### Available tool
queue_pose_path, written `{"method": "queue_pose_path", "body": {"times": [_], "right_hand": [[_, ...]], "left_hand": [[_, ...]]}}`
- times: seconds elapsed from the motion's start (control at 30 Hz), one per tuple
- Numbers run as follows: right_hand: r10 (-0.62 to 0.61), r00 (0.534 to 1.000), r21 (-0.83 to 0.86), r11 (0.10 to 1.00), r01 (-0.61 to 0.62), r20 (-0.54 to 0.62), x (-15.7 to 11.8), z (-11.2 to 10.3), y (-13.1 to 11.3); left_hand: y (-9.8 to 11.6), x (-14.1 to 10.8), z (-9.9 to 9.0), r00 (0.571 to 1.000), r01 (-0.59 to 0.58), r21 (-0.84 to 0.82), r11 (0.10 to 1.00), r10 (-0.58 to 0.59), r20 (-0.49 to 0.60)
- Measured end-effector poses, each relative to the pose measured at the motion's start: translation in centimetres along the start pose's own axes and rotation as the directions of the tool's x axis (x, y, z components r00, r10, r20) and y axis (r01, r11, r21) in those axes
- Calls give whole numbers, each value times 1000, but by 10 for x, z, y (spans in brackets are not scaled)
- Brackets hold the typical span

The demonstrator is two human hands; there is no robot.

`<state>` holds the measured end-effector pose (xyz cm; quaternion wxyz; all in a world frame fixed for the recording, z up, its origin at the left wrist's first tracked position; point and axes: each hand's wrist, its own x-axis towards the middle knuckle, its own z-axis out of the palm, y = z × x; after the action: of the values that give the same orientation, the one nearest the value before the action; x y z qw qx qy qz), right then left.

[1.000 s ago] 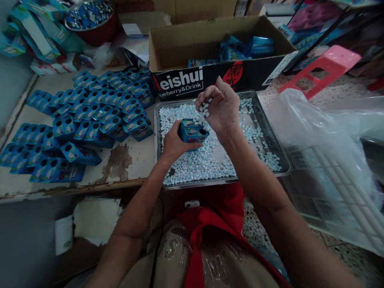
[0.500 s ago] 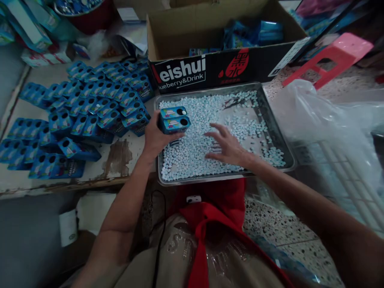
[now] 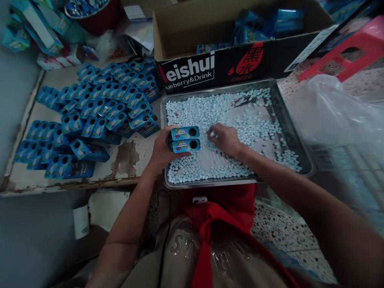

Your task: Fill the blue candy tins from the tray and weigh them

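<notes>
Two small blue boxes (image 3: 183, 139), side by side with a dark round hole at the right end of each, are gripped by my left hand (image 3: 162, 150) over the left part of a metal tray (image 3: 303, 160). Small pale blue and white pellets (image 3: 204, 104) cover much of the tray. Just right of the boxes, my right hand (image 3: 223, 139) is over the pellets with its fingers curled together; what they hold, if anything, is too small to make out. A bare patch of tray shows below this hand.
Many blue boxes (image 3: 99, 100) stand on the worn table (image 3: 126, 156) at left. Behind the tray is a black carton (image 3: 192, 76) holding blue packs. A red stool (image 3: 342, 60) and clear plastic (image 3: 324, 96) are at right; a red bowl (image 3: 102, 20) sits at the back left.
My right hand's fingers have closed from a spread pose, and a bare patch has appeared among the pellets. The two boxes are lower in the tray area. The whole view has shifted slightly.
</notes>
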<state>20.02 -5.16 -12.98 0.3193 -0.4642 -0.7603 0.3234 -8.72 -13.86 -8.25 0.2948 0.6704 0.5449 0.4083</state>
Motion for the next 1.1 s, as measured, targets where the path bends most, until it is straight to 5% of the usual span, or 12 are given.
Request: {"method": "queue_pose_path", "body": {"times": [0.07, 0.13, 0.2, 0.27, 0.43, 0.57, 0.97, 1.03, 1.1], "right_hand": [[254, 950, 320, 929, -186, -184, 13, -4, 2], [438, 892, 639, 720, -271, -115, 27, -12, -4], [491, 871, 845, 455, -281, 25, 38, -19, -18], [437, 898, 897, 373, -236, 55, 43, -24, -40], [293, 956, 910, 392, -135, 15, 39, -20, -95], [271, 962, 920, 381, -95, -13, 36, -16, -115], [249, 963, 920, 391, -3, -103, 32, -15, -133], [241, 961, 909, 416, 24, -136, 28, -22, -121], [256, 947, 839, 544, 26, -196, 24, -33, -93]], "left_hand": [[3, 0, 4, 1000, 25, 45, 999, -24, -15], [9, 3, 7, 999, 31, 91, 995, -28, -29], [17, 7, 10, 999, 36, 132, 991, -34, -21], [24, 10, 13, 999, 41, 156, 987, -43, 4], [36, 10, 24, 998, 55, 135, 989, -58, 17], [38, 8, 28, 999, 48, 125, 991, -47, -11], [35, 10, 30, 1000, 8, 141, 990, -11, 21], [29, 10, 28, 1000, 4, 124, 992, -5, 8], [21, 10, 26, 999, 31, 84, 996, -30, -16]]}}
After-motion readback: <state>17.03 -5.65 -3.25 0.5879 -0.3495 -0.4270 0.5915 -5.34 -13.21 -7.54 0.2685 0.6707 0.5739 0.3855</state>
